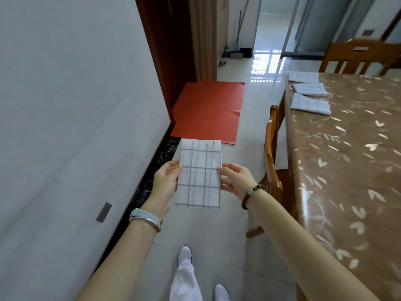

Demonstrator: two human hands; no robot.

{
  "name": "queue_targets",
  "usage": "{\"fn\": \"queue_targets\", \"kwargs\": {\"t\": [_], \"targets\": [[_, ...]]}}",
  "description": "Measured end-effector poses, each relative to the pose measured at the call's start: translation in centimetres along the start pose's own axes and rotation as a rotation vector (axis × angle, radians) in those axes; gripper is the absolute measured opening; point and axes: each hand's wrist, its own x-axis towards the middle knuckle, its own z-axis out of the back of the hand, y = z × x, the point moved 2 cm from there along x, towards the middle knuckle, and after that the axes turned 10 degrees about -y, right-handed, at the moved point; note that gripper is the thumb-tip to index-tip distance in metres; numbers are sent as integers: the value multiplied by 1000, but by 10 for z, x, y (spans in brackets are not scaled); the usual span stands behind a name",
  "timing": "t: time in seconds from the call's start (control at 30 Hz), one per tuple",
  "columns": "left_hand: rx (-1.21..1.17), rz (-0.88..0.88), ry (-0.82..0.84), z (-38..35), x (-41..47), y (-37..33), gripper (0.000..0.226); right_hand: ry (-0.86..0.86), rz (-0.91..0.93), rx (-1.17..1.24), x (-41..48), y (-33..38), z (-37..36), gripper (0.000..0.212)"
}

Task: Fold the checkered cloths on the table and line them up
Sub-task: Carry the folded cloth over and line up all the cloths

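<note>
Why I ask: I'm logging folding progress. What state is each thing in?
Held cloth: folded, held in the air.
Left hand: pinches its left edge.
Right hand: pinches its right edge.
Near table cloth: folded, flat.
Middle table cloth: folded, flat.
Far table cloth: folded, flat.

Red mat (208,111) lies flat on the pale, glossy tiled floor (249,131), its left edge tight against a dark wooden door frame (169,51). Left of the mat is a plain white wall (76,105), with black marbled skirting (160,157) along its foot. Right of the mat, a wooden chair (272,148) sits tucked at the worktop (347,181), which has a brown leaf-print cover. Beyond the mat a broom (238,29) leans, and daylight glares off the tiles.
</note>
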Motion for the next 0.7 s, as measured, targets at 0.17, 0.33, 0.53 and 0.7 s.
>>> {"fn": "queue_targets", "kwargs": {"t": [0.17,0.33,0.53,0.7], "targets": [[-14,17,70,-21,42,-15,19,-59,25,22,32,18,-6,14],[14,26,159,-39,99,-38,23,-121,30,55,73,40,-26,17],[37,28,256,-60,175,-72,21,-201,48,96,121,72,-56,12],[102,-13,331,-75,229,-98,21,-258,83,140,158,95,-76,9]]}}
